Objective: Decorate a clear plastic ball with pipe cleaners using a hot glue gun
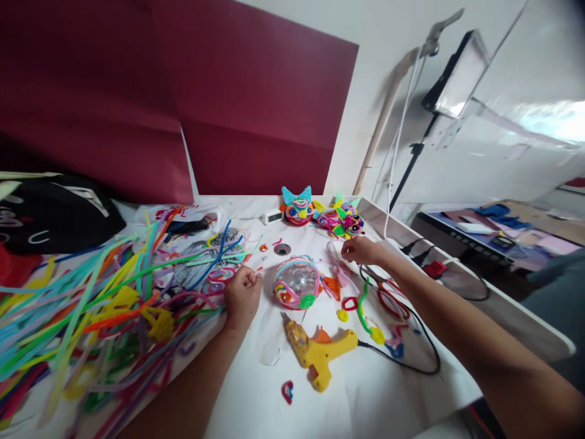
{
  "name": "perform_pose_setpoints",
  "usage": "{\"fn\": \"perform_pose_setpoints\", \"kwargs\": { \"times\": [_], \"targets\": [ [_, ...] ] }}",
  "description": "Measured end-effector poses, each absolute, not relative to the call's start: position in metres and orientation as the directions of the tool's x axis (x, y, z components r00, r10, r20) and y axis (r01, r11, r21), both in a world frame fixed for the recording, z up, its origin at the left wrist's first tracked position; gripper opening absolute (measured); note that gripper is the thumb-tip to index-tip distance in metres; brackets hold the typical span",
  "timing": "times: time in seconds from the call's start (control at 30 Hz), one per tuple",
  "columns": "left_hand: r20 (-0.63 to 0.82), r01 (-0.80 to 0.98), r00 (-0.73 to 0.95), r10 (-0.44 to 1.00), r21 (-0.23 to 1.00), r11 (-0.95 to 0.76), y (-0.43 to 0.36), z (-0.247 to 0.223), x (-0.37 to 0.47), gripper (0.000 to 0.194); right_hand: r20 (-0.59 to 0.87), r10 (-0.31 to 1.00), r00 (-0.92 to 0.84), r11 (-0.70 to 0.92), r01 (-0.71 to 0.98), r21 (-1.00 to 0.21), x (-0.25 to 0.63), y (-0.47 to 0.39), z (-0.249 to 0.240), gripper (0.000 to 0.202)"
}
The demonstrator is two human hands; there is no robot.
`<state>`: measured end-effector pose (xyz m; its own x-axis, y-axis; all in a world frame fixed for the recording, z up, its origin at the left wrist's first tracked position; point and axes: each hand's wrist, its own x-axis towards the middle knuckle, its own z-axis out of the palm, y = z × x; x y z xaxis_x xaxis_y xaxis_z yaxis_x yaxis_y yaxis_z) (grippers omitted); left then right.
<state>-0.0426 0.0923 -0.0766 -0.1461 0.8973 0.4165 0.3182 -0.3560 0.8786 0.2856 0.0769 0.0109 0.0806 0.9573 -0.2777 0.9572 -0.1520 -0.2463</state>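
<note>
My left hand point(242, 294) rests on the white table point(256, 402) with its fingers curled, just left of a clear dome point(297, 283) trimmed with coloured pipe cleaners. Whether it pinches anything is not visible. My right hand point(361, 250) reaches farther back on the right, fingers closed on the end of a pink pipe cleaner point(337, 263) that trails toward the dome. A yellow glue gun point(320, 353) lies near the table's front, its black cord point(411, 360) looping right.
A big heap of coloured pipe cleaners point(91, 311) covers the left side. Two finished pipe-cleaner figures point(298, 207) point(342, 221) stand at the back beside a small white clock point(273, 216). Small bent pieces point(379, 311) lie right of the glue gun. A light stand point(411, 158) rises past the table's right edge.
</note>
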Motion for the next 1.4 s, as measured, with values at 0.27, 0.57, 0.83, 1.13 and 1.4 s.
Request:
{"fn": "perform_pose_setpoints", "kwargs": {
  "times": [0.27, 0.57, 0.83, 1.13, 1.4],
  "targets": [
    [0.403, 0.342, -0.160, 0.901, 0.879, -0.333, 0.093, -0.073, -0.042, 0.027, -0.380, 0.924, -0.040, -0.032, 0.983, -0.183, 0.283, 0.070, 0.008, 0.026],
    [0.417, 0.343, -0.151, 0.896, 0.872, -0.348, 0.090, -0.070, -0.041, 0.026, -0.270, 0.949, -0.165, 0.132, 0.982, -0.135, 0.291, 0.065, -0.011, 0.027],
    [0.424, 0.333, -0.147, 0.894, 0.872, -0.359, 0.091, -0.071, -0.040, 0.026, -0.169, 0.955, -0.243, 0.209, 0.958, -0.196, 0.285, 0.058, -0.014, 0.020],
    [0.424, 0.334, -0.130, 0.896, 0.870, -0.363, 0.092, -0.074, -0.041, 0.024, -0.138, 0.951, -0.277, 0.189, 0.873, -0.449, 0.290, 0.048, -0.001, 0.024],
    [0.413, 0.346, -0.122, 0.903, 0.870, -0.351, 0.093, -0.074, -0.041, 0.025, -0.132, 0.983, -0.131, -0.007, 0.685, -0.729, 0.305, 0.042, 0.014, 0.045]
  ]
}}
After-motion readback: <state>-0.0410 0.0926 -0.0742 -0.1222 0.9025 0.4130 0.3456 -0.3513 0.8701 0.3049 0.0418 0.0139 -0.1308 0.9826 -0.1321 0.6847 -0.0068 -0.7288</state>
